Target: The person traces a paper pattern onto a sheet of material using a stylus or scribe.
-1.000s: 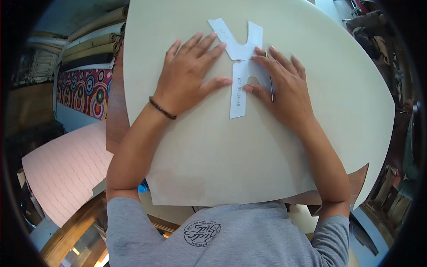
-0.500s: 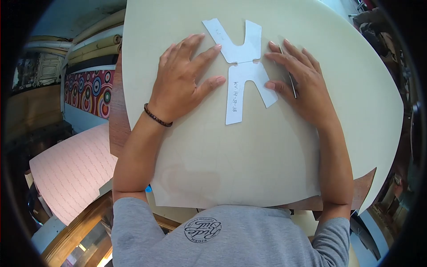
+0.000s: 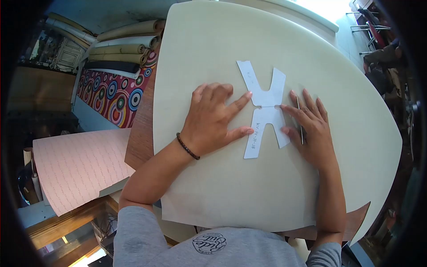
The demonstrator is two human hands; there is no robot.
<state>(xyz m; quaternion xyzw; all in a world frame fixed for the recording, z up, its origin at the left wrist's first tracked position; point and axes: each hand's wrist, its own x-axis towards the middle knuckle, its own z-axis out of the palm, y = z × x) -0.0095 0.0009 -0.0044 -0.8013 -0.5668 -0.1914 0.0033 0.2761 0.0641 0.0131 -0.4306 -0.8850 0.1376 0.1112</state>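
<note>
White templates: two flat, U-cut pieces, lying near the middle of the pale sheet, straight edges meeting along a seam, small notches at both seam ends.
Farther piece: prongs pointing away from the person; faint handwriting on its left prong.
Nearer piece: prongs pointing toward the person; handwritten letters and figures along its left prong.
Left hand: open, fingers spread and partly bent, gripping nothing; index fingertip at the left edge of the farther piece, thumb tip at the nearer piece's left prong.
Right hand: holding a slim tool among its extended fingers; index fingertip at the right end of the seam, thumb tip at the nearer piece's right prong.
Slim tool: thin, rod-like, partly hidden by the fingers.
Pale sheet: large, cream, curved along the right side, spread beneath both pieces.
Worktop: brown, showing past the sheet's left edge and near right corner.
Bracelet: dark, beaded, on the left wrist.
Pink sheet: finely patterned, left of the worktop.
Material rolls: stacked, far left, above circle-patterned fabric.
</note>
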